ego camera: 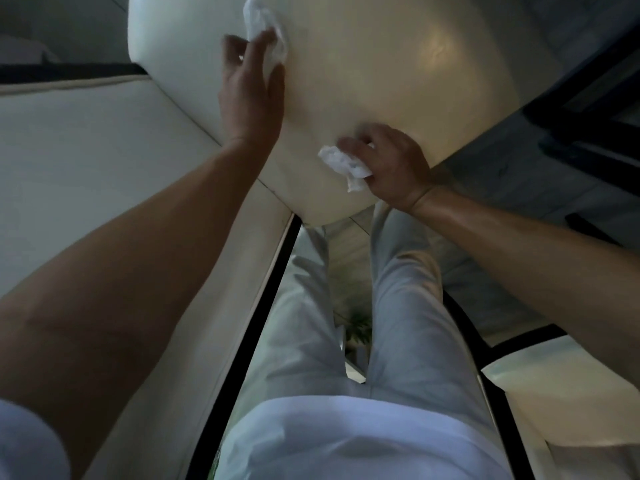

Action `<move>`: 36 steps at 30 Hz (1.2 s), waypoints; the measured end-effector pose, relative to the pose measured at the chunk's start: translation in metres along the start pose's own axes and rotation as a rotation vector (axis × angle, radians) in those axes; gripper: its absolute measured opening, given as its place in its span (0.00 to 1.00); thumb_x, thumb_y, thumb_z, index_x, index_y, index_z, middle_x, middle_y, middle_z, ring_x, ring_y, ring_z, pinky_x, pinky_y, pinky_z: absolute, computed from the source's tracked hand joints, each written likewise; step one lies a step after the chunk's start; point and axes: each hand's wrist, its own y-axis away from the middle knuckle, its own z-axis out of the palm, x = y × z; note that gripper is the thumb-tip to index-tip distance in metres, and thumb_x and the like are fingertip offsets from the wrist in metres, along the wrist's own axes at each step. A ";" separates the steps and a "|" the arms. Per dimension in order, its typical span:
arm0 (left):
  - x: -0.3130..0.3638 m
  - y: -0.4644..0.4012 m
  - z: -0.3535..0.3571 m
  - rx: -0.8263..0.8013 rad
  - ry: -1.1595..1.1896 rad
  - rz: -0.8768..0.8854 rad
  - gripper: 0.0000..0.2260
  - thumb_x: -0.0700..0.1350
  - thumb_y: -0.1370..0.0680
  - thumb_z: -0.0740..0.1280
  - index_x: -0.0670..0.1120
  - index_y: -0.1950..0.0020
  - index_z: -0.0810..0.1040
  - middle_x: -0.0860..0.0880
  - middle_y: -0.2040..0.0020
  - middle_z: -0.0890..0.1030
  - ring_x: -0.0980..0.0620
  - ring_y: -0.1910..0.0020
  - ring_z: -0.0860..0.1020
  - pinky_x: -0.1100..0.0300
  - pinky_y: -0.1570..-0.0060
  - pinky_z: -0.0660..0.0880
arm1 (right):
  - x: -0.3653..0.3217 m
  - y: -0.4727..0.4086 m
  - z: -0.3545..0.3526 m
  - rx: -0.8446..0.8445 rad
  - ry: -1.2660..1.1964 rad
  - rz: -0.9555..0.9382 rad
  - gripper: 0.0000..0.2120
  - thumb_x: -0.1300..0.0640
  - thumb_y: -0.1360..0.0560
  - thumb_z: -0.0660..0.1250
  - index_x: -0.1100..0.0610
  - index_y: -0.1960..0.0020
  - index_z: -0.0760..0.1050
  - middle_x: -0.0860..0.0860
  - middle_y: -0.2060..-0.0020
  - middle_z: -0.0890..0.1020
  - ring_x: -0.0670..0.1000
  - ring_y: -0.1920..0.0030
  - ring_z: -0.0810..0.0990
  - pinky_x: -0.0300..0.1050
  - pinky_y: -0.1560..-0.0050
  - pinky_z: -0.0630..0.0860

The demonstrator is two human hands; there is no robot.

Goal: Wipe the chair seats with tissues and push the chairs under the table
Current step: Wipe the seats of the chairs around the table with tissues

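A cream padded chair seat [381, 81] fills the top middle of the head view. My left hand [251, 88] lies on its left part, fingers pressing a crumpled white tissue [265, 26] against the cushion. My right hand [391, 164] sits at the seat's near edge, fingers curled round a second crumpled white tissue [346, 164]. Both forearms reach forward over my legs.
A second cream chair [86, 168] with a black frame stands to the left, touching the first. Another cream seat [571, 393] shows at the lower right. A dark table frame [588, 109] runs along the upper right. My legs in light trousers [398, 306] stand between the chairs.
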 end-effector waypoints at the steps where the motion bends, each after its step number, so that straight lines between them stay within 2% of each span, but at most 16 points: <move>1: 0.002 0.001 -0.001 0.005 0.000 -0.012 0.19 0.44 0.22 0.63 0.47 0.31 0.78 0.41 0.37 0.74 0.49 0.43 0.77 0.62 0.48 0.76 | -0.003 0.000 -0.003 0.027 -0.010 0.028 0.17 0.64 0.28 0.71 0.61 0.39 0.82 0.63 0.49 0.83 0.63 0.52 0.83 0.52 0.57 0.80; 5: 0.008 0.005 -0.006 0.009 -0.001 -0.052 0.15 0.47 0.22 0.64 0.42 0.39 0.79 0.41 0.39 0.75 0.46 0.48 0.78 0.58 0.54 0.75 | -0.010 -0.006 -0.022 0.094 -0.078 0.126 0.07 0.61 0.26 0.71 0.64 0.50 0.81 0.62 0.54 0.82 0.63 0.57 0.82 0.50 0.63 0.77; 8: 0.013 0.010 -0.009 0.002 0.023 -0.086 0.17 0.52 0.23 0.70 0.40 0.44 0.79 0.41 0.41 0.76 0.51 0.53 0.75 0.63 0.56 0.69 | -0.011 -0.008 -0.043 0.098 -0.120 0.188 0.09 0.56 0.26 0.69 0.63 0.56 0.75 0.60 0.59 0.80 0.61 0.60 0.78 0.46 0.62 0.68; 11: 0.021 0.014 -0.016 -0.022 0.037 -0.121 0.19 0.55 0.25 0.73 0.39 0.49 0.78 0.41 0.43 0.76 0.51 0.56 0.72 0.62 0.58 0.67 | -0.015 -0.009 -0.063 0.114 -0.142 0.231 0.09 0.58 0.29 0.70 0.62 0.58 0.72 0.60 0.58 0.78 0.62 0.60 0.76 0.45 0.61 0.64; 13: 0.029 0.019 -0.022 -0.037 0.026 -0.115 0.16 0.52 0.25 0.72 0.39 0.51 0.77 0.40 0.44 0.77 0.47 0.56 0.75 0.60 0.59 0.66 | -0.019 -0.009 -0.077 0.119 -0.165 0.266 0.07 0.61 0.30 0.67 0.63 0.54 0.73 0.60 0.53 0.78 0.62 0.58 0.77 0.47 0.62 0.68; 14: 0.032 0.022 -0.025 -0.043 0.019 -0.100 0.13 0.49 0.25 0.70 0.39 0.51 0.77 0.40 0.44 0.77 0.44 0.55 0.76 0.60 0.59 0.66 | -0.020 -0.008 -0.084 0.136 -0.183 0.277 0.10 0.61 0.30 0.65 0.62 0.50 0.75 0.59 0.49 0.78 0.62 0.56 0.78 0.48 0.61 0.71; 16: 0.041 0.029 -0.034 -0.050 0.033 -0.065 0.09 0.43 0.26 0.67 0.40 0.49 0.78 0.40 0.44 0.77 0.42 0.53 0.78 0.59 0.58 0.69 | -0.024 -0.007 -0.101 0.181 -0.226 0.269 0.23 0.56 0.30 0.61 0.58 0.36 0.77 0.55 0.40 0.78 0.58 0.49 0.81 0.46 0.56 0.77; 18: 0.051 0.037 -0.044 -0.051 0.053 -0.023 0.14 0.38 0.28 0.65 0.43 0.43 0.79 0.42 0.41 0.78 0.43 0.50 0.78 0.59 0.54 0.72 | -0.031 -0.003 -0.119 0.193 -0.283 0.260 0.29 0.54 0.30 0.62 0.51 0.28 0.75 0.51 0.36 0.79 0.54 0.44 0.81 0.45 0.50 0.79; 20: 0.063 0.044 -0.057 -0.048 0.069 0.014 0.19 0.36 0.28 0.64 0.45 0.38 0.80 0.44 0.38 0.79 0.46 0.45 0.79 0.62 0.49 0.72 | -0.036 0.004 -0.138 0.190 -0.317 0.248 0.31 0.59 0.32 0.71 0.48 0.28 0.77 0.50 0.42 0.81 0.53 0.48 0.82 0.49 0.50 0.81; 22: 0.076 0.052 -0.073 -0.031 0.076 0.053 0.20 0.35 0.26 0.63 0.47 0.36 0.81 0.45 0.39 0.79 0.48 0.43 0.80 0.61 0.46 0.74 | -0.046 0.013 -0.156 0.217 -0.328 0.248 0.31 0.61 0.34 0.74 0.48 0.31 0.79 0.49 0.48 0.81 0.52 0.52 0.81 0.48 0.53 0.81; 25: 0.098 0.068 -0.101 0.003 0.000 0.134 0.19 0.37 0.23 0.65 0.52 0.36 0.83 0.45 0.37 0.77 0.49 0.44 0.79 0.60 0.50 0.74 | -0.067 0.026 -0.190 0.376 -0.287 0.225 0.19 0.52 0.26 0.74 0.49 0.35 0.83 0.52 0.52 0.81 0.52 0.56 0.82 0.50 0.56 0.81; 27: 0.120 0.080 -0.123 0.013 -0.002 0.162 0.15 0.41 0.23 0.69 0.52 0.37 0.84 0.44 0.37 0.77 0.47 0.47 0.80 0.56 0.51 0.77 | -0.084 0.036 -0.218 0.427 -0.257 0.184 0.22 0.43 0.27 0.77 0.49 0.36 0.83 0.53 0.51 0.81 0.52 0.56 0.82 0.50 0.57 0.82; 29: 0.143 0.092 -0.145 0.035 0.026 0.191 0.13 0.47 0.22 0.73 0.51 0.38 0.85 0.44 0.38 0.78 0.47 0.50 0.81 0.54 0.50 0.79 | -0.101 0.047 -0.249 0.480 -0.251 0.133 0.24 0.38 0.27 0.76 0.50 0.36 0.83 0.54 0.48 0.81 0.53 0.54 0.83 0.51 0.57 0.83; 31: 0.165 0.104 -0.169 0.084 0.041 0.228 0.15 0.52 0.23 0.74 0.51 0.38 0.85 0.45 0.37 0.78 0.51 0.50 0.81 0.57 0.51 0.77 | -0.117 0.057 -0.280 0.543 -0.261 0.076 0.23 0.39 0.25 0.73 0.52 0.37 0.84 0.55 0.45 0.83 0.53 0.53 0.84 0.53 0.58 0.83; 34: 0.192 0.121 -0.213 0.245 0.034 0.300 0.17 0.55 0.22 0.72 0.53 0.34 0.82 0.48 0.36 0.79 0.56 0.47 0.78 0.62 0.52 0.73 | -0.143 0.068 -0.321 0.657 -0.231 -0.010 0.21 0.42 0.18 0.65 0.54 0.33 0.82 0.53 0.40 0.83 0.51 0.47 0.85 0.52 0.56 0.83; 36: 0.206 0.131 -0.248 0.360 0.038 0.343 0.19 0.56 0.22 0.72 0.54 0.32 0.80 0.49 0.35 0.79 0.56 0.43 0.78 0.59 0.51 0.75 | -0.157 0.072 -0.344 0.729 -0.186 -0.042 0.21 0.44 0.16 0.61 0.54 0.30 0.79 0.51 0.35 0.82 0.49 0.41 0.84 0.50 0.54 0.83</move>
